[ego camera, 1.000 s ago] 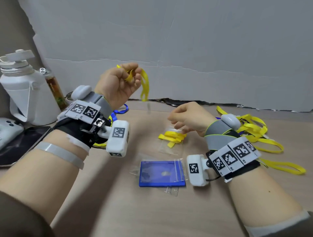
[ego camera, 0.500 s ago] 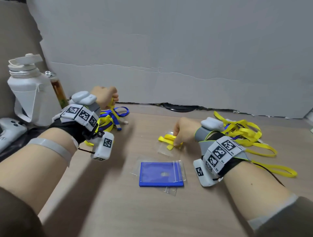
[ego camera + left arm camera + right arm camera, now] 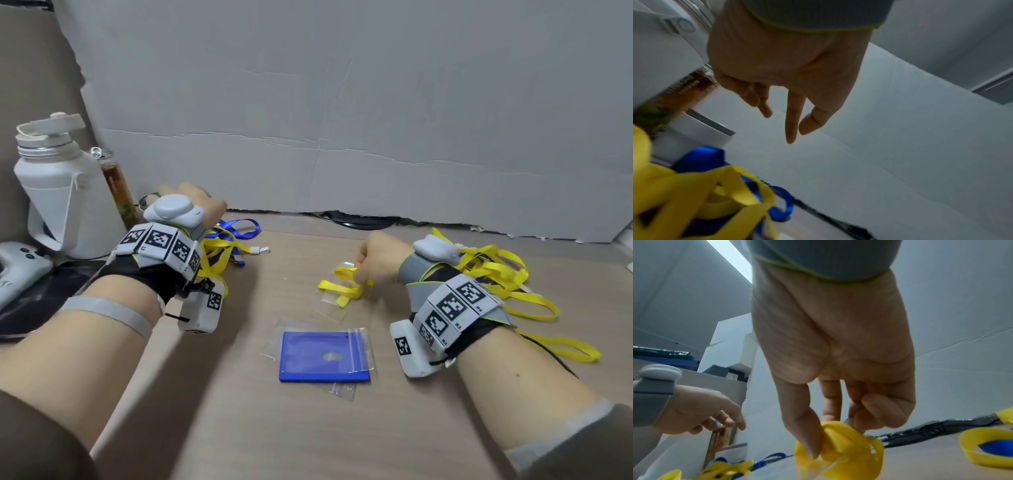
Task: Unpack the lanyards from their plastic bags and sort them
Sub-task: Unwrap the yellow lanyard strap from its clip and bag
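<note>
Wood-grain tabletop (image 3: 308, 438) before grey backdrop (image 3: 342, 102)

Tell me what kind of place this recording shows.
Probably an office or home desk: a wood-grain tabletop against a grey board, with a water jug, a game controller and cables.

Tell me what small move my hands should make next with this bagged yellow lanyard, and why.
Probably bring the left hand across to hold down the clear bag. The right hand already pinches the folded yellow lanyard, which still lies partly in that bag, while the left hand hangs free over the left pile, so a pull alone would likely drag the bag along.
</note>
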Motion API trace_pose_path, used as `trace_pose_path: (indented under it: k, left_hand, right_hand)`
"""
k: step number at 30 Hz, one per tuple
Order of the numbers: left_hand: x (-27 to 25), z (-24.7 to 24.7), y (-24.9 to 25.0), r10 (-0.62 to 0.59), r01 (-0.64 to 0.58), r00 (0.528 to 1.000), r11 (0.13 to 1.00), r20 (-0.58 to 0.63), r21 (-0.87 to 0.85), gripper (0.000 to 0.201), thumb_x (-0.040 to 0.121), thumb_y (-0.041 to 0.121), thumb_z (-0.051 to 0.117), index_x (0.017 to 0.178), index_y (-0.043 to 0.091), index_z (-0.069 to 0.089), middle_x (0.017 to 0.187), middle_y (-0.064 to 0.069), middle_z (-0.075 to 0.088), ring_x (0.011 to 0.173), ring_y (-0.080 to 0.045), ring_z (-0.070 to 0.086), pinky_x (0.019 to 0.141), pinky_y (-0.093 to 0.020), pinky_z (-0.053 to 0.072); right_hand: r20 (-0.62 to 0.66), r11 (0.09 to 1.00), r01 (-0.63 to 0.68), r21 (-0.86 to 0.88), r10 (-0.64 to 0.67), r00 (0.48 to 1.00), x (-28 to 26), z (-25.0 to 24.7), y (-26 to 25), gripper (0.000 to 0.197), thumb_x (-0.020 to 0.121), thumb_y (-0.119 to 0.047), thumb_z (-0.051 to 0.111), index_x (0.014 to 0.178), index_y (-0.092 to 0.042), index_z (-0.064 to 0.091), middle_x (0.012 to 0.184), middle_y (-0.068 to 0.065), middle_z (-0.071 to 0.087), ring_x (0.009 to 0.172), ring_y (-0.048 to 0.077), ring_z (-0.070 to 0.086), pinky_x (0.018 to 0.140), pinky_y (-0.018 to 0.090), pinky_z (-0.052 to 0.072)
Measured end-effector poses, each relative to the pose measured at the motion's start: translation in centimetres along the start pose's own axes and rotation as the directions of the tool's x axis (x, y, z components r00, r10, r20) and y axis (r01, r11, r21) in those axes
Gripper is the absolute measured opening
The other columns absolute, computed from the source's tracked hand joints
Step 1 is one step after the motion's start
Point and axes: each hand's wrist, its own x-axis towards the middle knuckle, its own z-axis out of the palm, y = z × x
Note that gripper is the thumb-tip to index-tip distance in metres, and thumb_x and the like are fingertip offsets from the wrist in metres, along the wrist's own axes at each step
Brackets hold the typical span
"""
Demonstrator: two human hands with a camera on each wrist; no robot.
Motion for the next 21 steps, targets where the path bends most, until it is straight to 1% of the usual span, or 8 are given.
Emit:
trace_pose_path:
  k: [1,3,5,7,9,12,15,21]
  left_hand:
    - [-0.2,-0.2,0.1,0.018,-0.018,1.000,1.000,-0.010,0.011,0.021,0.069,0.032,0.056,0.068,0.013,0.065,0.072,-0.009,0.067,0.065,-0.025,0.059,0.076,-0.028,0.052]
    - [-0.7,0.0,0.8,0.060,-0.059,0.998,0.994,0.014,-0.091,0.034,0.065,0.036,0.055,0.079,0.009,0.071,0.074,-0.013,0.069,0.064,-0.028,0.058,0.074,-0.036,0.055]
    - [-2.3,0.3,2.3,0.148,-0.128,0.987,0.959,0.063,-0.252,0.035,0.078,0.033,0.060,0.090,0.001,0.070,0.073,-0.013,0.061,0.064,-0.028,0.050,0.063,-0.031,0.047]
    - [-4.1,1.0,4.0,0.265,-0.183,0.949,0.903,0.169,-0.388,0.034,0.090,0.032,0.062,0.101,0.000,0.068,0.085,-0.011,0.062,0.069,-0.026,0.054,0.063,-0.029,0.044]
    - [-5.9,1.9,5.6,0.364,-0.135,0.868,0.826,0.336,-0.547,0.041,0.094,0.040,0.061,0.112,0.003,0.062,0.100,-0.014,0.065,0.074,-0.024,0.061,0.064,-0.031,0.051]
    - [-8.2,2.8,6.9,0.447,-0.003,0.707,0.777,0.548,-0.629,0.051,0.092,0.048,0.058,0.123,0.007,0.054,0.102,-0.019,0.064,0.080,-0.032,0.067,0.075,-0.041,0.059]
    - [-9.0,3.8,7.5,0.541,0.052,0.581,0.721,0.608,-0.691,0.054,0.089,0.046,0.060,0.129,0.010,0.051,0.099,-0.020,0.070,0.087,-0.036,0.071,0.078,-0.044,0.060]
    - [-7.9,5.0,6.9,0.608,0.073,0.604,0.602,0.515,-0.795,0.055,0.089,0.000,0.064,0.139,0.008,0.043,0.094,-0.021,0.070,0.082,-0.038,0.071,0.082,-0.045,0.060]
  right_hand:
    - [-0.021,1.000,0.010,0.029,-0.009,1.000,-0.1,-0.1,0.0,0.009,0.077,-0.009,0.066,0.085,-0.009,0.069,0.073,0.007,0.055,0.066,0.021,0.046,0.053,0.023,0.034]
    - [-0.060,0.995,0.033,0.095,-0.027,0.998,-0.2,-0.4,-0.1,0.006,0.076,-0.008,0.066,0.078,-0.013,0.063,0.069,0.006,0.053,0.062,0.020,0.044,0.053,0.023,0.033]
    - [-0.095,0.985,0.064,0.161,-0.049,0.994,-0.4,-0.9,-0.1,0.004,0.077,-0.009,0.067,0.075,-0.011,0.065,0.061,0.002,0.053,0.056,0.017,0.045,0.050,0.021,0.033]
    - [-0.138,0.971,0.100,0.216,-0.071,0.988,-0.8,-1.3,-0.4,0.002,0.077,-0.011,0.070,0.075,-0.012,0.068,0.060,-0.002,0.054,0.054,0.013,0.046,0.048,0.021,0.033]
    - [-0.177,0.954,0.149,0.259,-0.105,0.979,-0.9,-1.4,-0.6,0.003,0.075,-0.014,0.071,0.075,-0.012,0.069,0.062,-0.003,0.057,0.056,0.013,0.047,0.050,0.022,0.034]
    - [-0.227,0.925,0.226,0.307,-0.159,0.961,-1.1,-1.5,-0.7,0.004,0.075,-0.018,0.072,0.075,-0.015,0.070,0.069,-0.001,0.066,0.061,0.013,0.053,0.053,0.024,0.039]
    - [-0.269,0.906,0.281,0.317,-0.198,0.943,-1.0,-1.4,-0.3,0.005,0.078,-0.021,0.072,0.075,-0.019,0.069,0.066,-0.005,0.063,0.059,0.009,0.052,0.053,0.023,0.038]
    - [-0.323,0.844,0.359,0.398,-0.237,0.916,-0.5,-1.1,0.6,0.005,0.074,-0.014,0.074,0.077,-0.016,0.071,0.059,-0.010,0.060,0.053,0.003,0.048,0.055,0.019,0.038]
